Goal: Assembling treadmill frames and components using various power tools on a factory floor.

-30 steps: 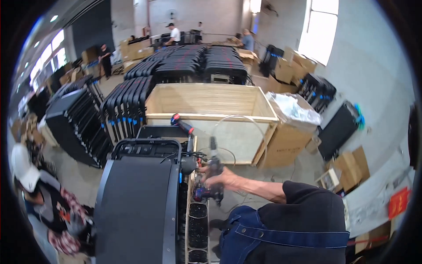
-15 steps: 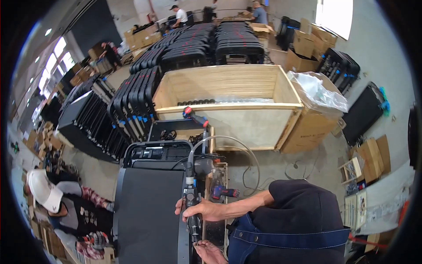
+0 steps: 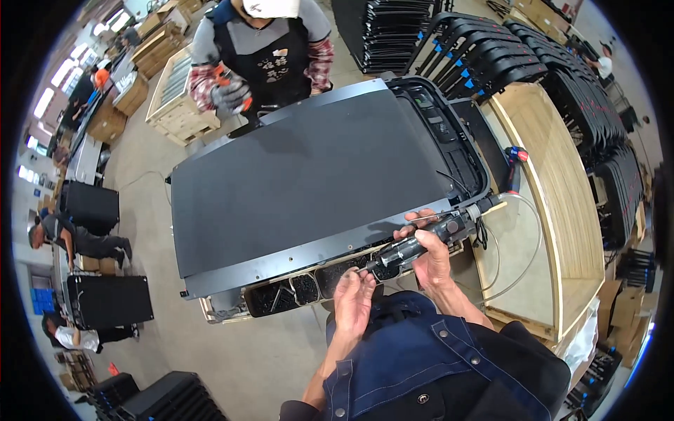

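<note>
My right hand (image 3: 437,265) is wrapped round a black air screwdriver (image 3: 414,250), its thumb on the near side. A clear hose runs from the tool's back end. At the bit tip, my left hand (image 3: 353,300) has its fingertips pinched together; whatever they hold there is too small to make out. Both hands are over the near edge of a treadmill deck (image 3: 302,168) with a wide black belt and metal side rails. Under the tool, along that edge, are open bins (image 3: 281,309) with dark small parts.
Across the deck stands a co-worker with a gloved hand (image 3: 232,97) on an orange-and-black tool. A red-and-blue power tool (image 3: 516,165) is by the wooden crate (image 3: 554,203) at right. Stacked black frames (image 3: 484,52) stand beyond. Other people work at far left.
My view has swung round, so the deck now lies across the picture and the co-worker is opposite. My right hand still holds the screwdriver; my left is still at its tip.
</note>
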Demonstrator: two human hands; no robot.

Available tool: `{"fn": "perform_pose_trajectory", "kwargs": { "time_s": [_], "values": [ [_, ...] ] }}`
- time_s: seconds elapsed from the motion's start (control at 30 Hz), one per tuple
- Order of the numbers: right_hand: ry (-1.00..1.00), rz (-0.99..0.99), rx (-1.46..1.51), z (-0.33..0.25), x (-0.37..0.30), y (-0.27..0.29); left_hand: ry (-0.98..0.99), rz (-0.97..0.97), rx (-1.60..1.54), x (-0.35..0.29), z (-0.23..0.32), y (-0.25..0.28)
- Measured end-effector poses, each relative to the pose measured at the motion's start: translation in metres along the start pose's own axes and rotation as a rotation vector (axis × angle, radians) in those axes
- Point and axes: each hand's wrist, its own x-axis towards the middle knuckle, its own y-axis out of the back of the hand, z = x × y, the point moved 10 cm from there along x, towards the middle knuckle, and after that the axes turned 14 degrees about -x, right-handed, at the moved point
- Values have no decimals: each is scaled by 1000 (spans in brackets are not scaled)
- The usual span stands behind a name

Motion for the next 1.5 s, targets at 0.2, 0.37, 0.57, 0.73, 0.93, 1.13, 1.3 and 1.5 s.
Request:
{"fn": "perform_pose_trajectory", "kwargs": {
  "time_s": [0.2, 0.37, 0.57, 0.73, 0.93, 1.13, 1.3, 1.5],
  "values": [
    [188, -41, -324, -11, -7, -30, 75, 75, 56, 25, 10, 12],
    [273, -177, -356, 2, -5, -76, 167, -59, -178, 40, 23, 5],
    [329, -457, -555, 64, 3, -171, 102, -103, -487, 52, 81, 9],
    [350, -556, -669, 107, 4, -211, 131, 12, -548, 54, 101, 25],
    [254, -1072, -994, 137, -12, -289, -27, 140, 272, 25, 135, 66],
    [269, -1190, -1145, 166, -15, -317, -514, -22, 252, 43, 222, 90],
    [130, -1260, -1081, 169, -18, -309, -533, 71, 257, 48, 221, 106],
    [173, -888, -988, 164, -5, -279, -557, 60, 211, 38, 221, 93]
  ]
}}
